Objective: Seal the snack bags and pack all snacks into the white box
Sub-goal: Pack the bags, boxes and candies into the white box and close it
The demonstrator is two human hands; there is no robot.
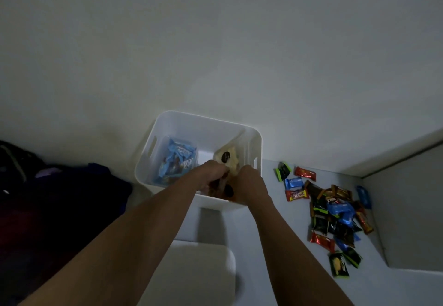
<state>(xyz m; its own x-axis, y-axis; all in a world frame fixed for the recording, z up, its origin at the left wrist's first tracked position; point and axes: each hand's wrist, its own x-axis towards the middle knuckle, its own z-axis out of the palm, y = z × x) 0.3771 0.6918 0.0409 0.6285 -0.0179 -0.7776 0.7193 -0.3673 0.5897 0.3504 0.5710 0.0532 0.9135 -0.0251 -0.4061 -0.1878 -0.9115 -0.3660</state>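
Observation:
The white box [206,123] stands against the wall on the white table. Inside it on the left lies a clear bag of blue-wrapped snacks [178,161]. Over the box's near right part, my left hand [211,176] and my right hand [251,183] both grip a clear snack bag [227,159] holding pale and dark snacks. The bag's lower part is hidden between my hands. To the right of the box, a heap of loose wrapped snacks [333,212] in red, blue, green and black lies on the table.
A white lid or board [199,272] lies at the table's near edge under my arms. Dark cloth and bags [52,197] fill the left side. A raised ledge [405,209] borders the table on the right. The wall rises right behind the box.

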